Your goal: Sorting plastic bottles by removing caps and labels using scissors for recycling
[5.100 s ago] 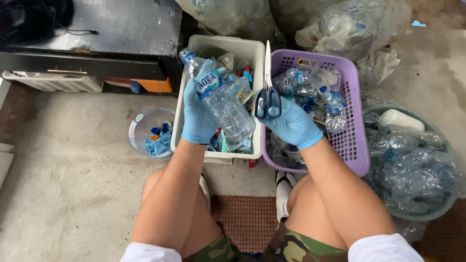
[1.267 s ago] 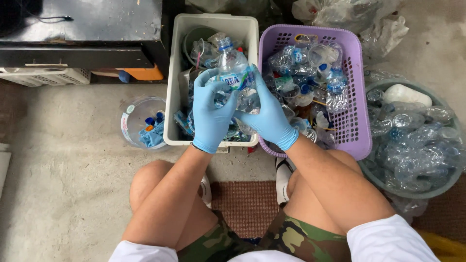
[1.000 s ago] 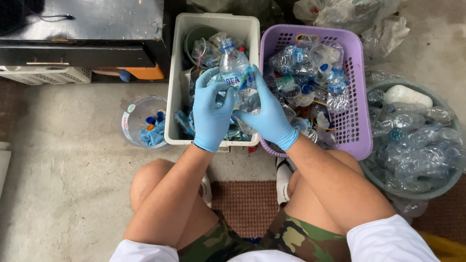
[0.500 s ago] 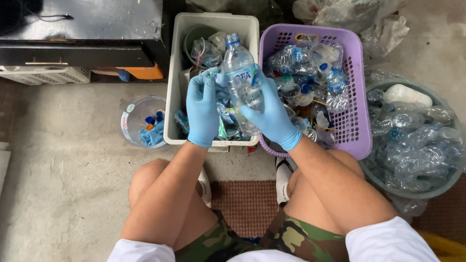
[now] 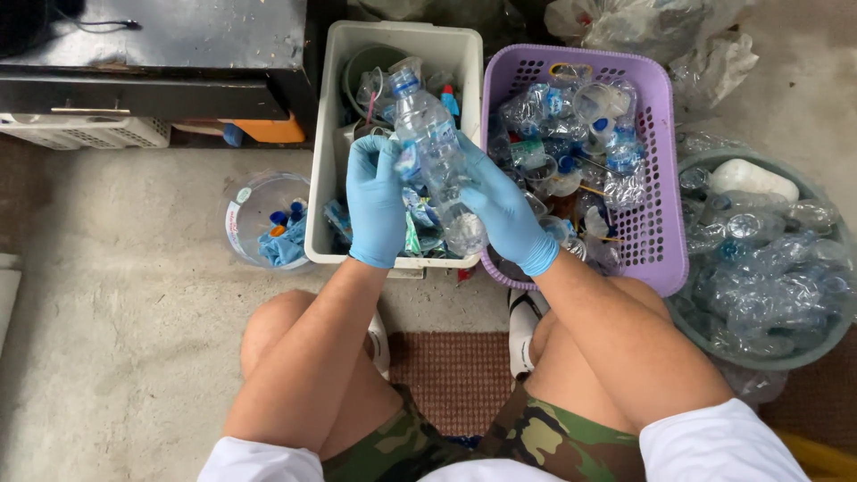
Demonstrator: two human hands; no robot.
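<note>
Both my hands wear blue gloves and hold one clear plastic bottle (image 5: 435,152) with a blue cap above the white bin (image 5: 324,192). My right hand (image 5: 500,210) grips the bottle's lower body. My left hand (image 5: 375,198) pinches the label at the bottle's left side. The white bin below holds peeled labels and crushed bottles.
A purple basket (image 5: 656,178) of clear bottles stands right of the white bin. A grey tub (image 5: 817,344) of bottles sits at far right. A small round container (image 5: 263,219) of blue caps rests on the concrete floor at left. A dark cabinet (image 5: 161,54) stands behind it.
The bottle has been turned more upright, cap pointing away. My left hand has slid from the bottle's middle to the label at its side.
</note>
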